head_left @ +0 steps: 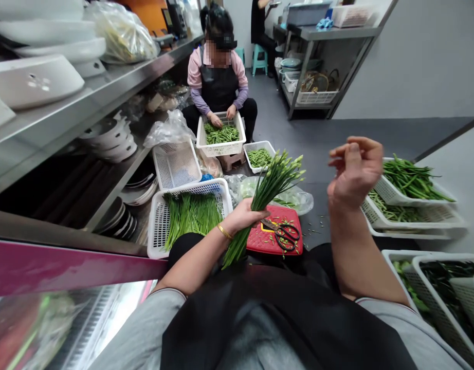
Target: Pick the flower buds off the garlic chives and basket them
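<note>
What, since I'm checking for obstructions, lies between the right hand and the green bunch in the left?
No object: the head view shows bare space between the right hand and the green bunch, with grey floor beyond.

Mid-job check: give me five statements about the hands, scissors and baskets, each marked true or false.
1. The left hand grips a bunch of long green budded stems. True.
2. The right hand holds the black-handled metal scissors. False: they lie on the red rectangular surface.
3. The white perforated plastic basket beside the left forearm holds long green stalks. True.
4. The gold-coloured bracelet is on the right forearm. False: the left.
5. The co-worker's hands are at a white plastic tub of short green pieces. True.
</note>
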The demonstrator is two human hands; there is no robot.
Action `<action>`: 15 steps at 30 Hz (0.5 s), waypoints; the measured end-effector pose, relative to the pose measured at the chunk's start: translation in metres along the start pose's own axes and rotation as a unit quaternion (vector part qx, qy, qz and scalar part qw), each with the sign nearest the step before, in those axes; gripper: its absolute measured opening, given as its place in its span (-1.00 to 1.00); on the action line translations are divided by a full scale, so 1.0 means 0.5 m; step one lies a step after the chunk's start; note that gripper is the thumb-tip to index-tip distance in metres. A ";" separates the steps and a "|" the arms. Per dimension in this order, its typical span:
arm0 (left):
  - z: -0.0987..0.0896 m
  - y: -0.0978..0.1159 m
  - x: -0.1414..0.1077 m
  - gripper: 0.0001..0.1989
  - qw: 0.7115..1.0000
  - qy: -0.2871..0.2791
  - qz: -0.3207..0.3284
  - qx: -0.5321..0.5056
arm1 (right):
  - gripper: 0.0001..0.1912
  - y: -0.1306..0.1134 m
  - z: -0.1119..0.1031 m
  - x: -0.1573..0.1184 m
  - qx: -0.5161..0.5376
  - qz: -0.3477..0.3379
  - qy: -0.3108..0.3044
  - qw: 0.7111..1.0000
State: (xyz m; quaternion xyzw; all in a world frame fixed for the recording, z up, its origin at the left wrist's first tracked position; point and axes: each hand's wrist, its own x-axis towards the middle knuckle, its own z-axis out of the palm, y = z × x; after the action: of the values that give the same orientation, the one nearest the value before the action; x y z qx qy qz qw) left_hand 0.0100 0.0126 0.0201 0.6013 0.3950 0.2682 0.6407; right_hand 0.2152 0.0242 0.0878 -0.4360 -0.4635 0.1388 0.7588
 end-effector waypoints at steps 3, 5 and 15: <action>0.000 -0.004 0.006 -0.75 0.999 0.017 0.006 0.035 | -0.84 -0.043 -0.019 -0.038 -0.177 -0.127 -0.180 0.959; 0.004 -0.005 0.009 -0.77 0.998 0.027 0.018 0.053 | -0.83 -0.056 -0.016 -0.057 -0.251 -0.165 -0.294 0.908; 0.017 -0.009 -0.003 -0.71 0.998 -0.017 0.004 0.052 | -0.87 -0.042 -0.006 -0.039 -0.210 -0.077 -0.255 0.941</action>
State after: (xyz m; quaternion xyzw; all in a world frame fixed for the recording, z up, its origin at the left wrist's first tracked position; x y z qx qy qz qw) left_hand 0.0158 0.0062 0.0157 0.6398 0.3949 0.2394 0.6143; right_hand 0.2031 -0.0014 0.0924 -0.4979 -0.6927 0.0859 0.5147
